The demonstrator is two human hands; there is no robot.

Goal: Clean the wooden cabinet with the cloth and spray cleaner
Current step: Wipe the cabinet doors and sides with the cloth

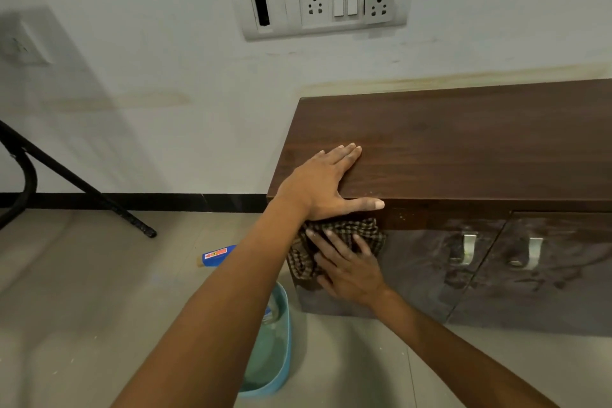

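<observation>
A low dark wooden cabinet [480,142] stands against the wall on the right. My left hand [324,182] rests flat on its top near the left front corner, fingers straight and thumb along the front edge. Just below, my right hand [347,267] presses a brown checked cloth [334,242] against the upper left of the cabinet's front, fingers spread over it. A blue spray cleaner bottle [217,255] lies on the floor to the left, partly hidden by my left forearm.
A light blue basin [281,358] holding water sits on the tiled floor under my left arm. Two metal door handles [467,247] stick out of the cabinet front. Black metal legs [82,189] slant down at left. A socket panel [324,0] is on the wall.
</observation>
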